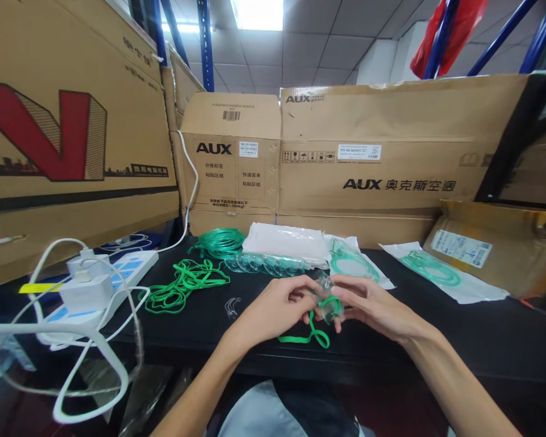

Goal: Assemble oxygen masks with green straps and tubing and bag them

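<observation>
Between my hands, above the front of the black table [255,331], is a clear plastic oxygen mask [330,307]. My right hand [373,301] grips its right side, fingers curled round the edge. A green elastic strap [317,335] runs through the mask's side and hangs in a loop below it. My left hand [284,303] is closed at the mask's left edge, thumb and fingers pinching the strap there; the fingertips partly hide the spot. Several more clear masks [264,264] lie nested in a row behind my hands. A tangle of green straps [182,285] lies to the left.
Coiled green tubing [221,243] and white packets [284,241] stand at the back. Bagged tubing [432,269] lies at right, beside a brown parcel [495,243]. Thin metal strips [232,307] lie left of my hands. A power strip [127,273] with white cables occupies the left. Cardboard boxes [368,133] wall the back.
</observation>
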Available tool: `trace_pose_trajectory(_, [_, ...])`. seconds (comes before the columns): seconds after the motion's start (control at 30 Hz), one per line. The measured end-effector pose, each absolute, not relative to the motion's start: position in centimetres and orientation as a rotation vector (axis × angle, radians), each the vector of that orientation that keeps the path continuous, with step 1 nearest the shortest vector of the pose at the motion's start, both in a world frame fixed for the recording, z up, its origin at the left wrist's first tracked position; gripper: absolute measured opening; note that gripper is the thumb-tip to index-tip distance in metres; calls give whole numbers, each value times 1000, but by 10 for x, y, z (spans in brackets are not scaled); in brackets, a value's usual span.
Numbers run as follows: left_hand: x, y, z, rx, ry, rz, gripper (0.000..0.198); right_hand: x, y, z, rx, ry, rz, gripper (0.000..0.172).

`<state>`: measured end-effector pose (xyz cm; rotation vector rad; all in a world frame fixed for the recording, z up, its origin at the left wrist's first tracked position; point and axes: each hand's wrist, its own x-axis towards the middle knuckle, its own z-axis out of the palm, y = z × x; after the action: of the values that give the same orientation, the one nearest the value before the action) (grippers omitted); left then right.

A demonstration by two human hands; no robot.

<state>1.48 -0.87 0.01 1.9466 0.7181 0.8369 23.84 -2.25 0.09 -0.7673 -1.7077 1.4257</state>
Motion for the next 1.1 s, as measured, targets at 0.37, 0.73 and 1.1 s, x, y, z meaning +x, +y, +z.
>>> trace_pose_trajectory(0.37, [18,-14,0,2369,930,997,23,238,-16,-7,-968,-1541,1196,45])
trace_pose_trajectory(0.73, [26,-19,-6,2449,936,1012,18,245,-19,2,-1069,-1672,997,49])
trace_pose_trajectory(1.1, [19,-8,-19,2374,1053,996,20,302,-11,10,-1222,-1371,662,52])
